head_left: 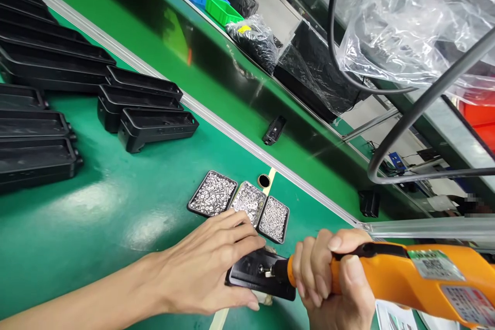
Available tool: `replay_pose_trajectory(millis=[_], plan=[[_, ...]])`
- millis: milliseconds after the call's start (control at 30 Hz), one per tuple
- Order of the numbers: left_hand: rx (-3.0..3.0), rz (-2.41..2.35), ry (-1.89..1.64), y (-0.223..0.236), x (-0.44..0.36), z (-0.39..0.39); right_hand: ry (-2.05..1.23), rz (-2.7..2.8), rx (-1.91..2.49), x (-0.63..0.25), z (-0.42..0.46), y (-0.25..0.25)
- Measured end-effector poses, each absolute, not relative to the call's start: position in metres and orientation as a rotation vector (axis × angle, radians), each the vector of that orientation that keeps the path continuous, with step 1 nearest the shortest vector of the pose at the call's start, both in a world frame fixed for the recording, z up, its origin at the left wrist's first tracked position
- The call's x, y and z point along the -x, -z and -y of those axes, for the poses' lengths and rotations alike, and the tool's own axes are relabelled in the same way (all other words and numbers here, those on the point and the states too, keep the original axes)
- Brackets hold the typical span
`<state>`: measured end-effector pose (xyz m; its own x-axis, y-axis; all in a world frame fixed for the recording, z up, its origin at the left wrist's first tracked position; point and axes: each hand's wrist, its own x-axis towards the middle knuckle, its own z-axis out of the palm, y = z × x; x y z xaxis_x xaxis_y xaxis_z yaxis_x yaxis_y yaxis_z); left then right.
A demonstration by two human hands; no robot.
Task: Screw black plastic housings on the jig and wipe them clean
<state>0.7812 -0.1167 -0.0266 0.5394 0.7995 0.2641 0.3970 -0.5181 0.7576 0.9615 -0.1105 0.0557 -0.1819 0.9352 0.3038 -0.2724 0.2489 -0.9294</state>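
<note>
The wide green-matted bench (96, 216) fills the view, with a silver rail running diagonally across it from far left to near right. Far left, rows of long black plastic housings (152, 126) lie side by side, open faces up. Above right, a crumpled clear plastic bag (406, 15) hangs over a grey curved cable (417, 103). Near right, the big orange electric screwdriver (417, 273) lies almost level, tip pointing left. The right hand (332, 281) is wrapped tight round its front grip, thumb on top. The left hand (211, 265) lies flat with fingers spread, pressing down on the small black plastic part (259, 278) and steadying its left end. That part sits at the near edge of the bench, between the two hands, and the driver's dark tip meets a small metal fitting on its top face. Just beyond the hands, three small black trays of silver screws (240, 203) sit touching in a row. Further off, past the rail, one small black clip-like piece (274, 130) lies alone on the green belt.
</note>
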Motion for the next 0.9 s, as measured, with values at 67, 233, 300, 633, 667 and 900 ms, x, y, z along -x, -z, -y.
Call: replay_pose_trajectory(millis=[67,233,300,633,667,900], plan=[[-2.133,-0.969,-0.81,0.027,-0.781,0.117,-1.255,1.303,0.704,-0.961,0.111,-0.056],[-2.119,-0.97,-0.811,0.028,-0.781,0.118,-1.245,1.31,0.721,-0.96,0.111,-0.056],[-2.118,-0.975,-0.802,0.028,-0.781,0.118,-1.251,1.338,0.703,-0.96,0.11,-0.055],[-2.089,-0.955,-0.802,0.023,-0.783,0.116,-1.185,1.384,0.758,-0.947,0.123,-0.052],[-2.088,-0.958,-0.805,0.023,-0.784,0.116,-1.199,1.392,0.759,-0.947,0.123,-0.053],[-2.105,-0.986,-0.803,0.023,-0.785,0.116,-1.42,1.697,0.56,-0.967,0.097,-0.057]])
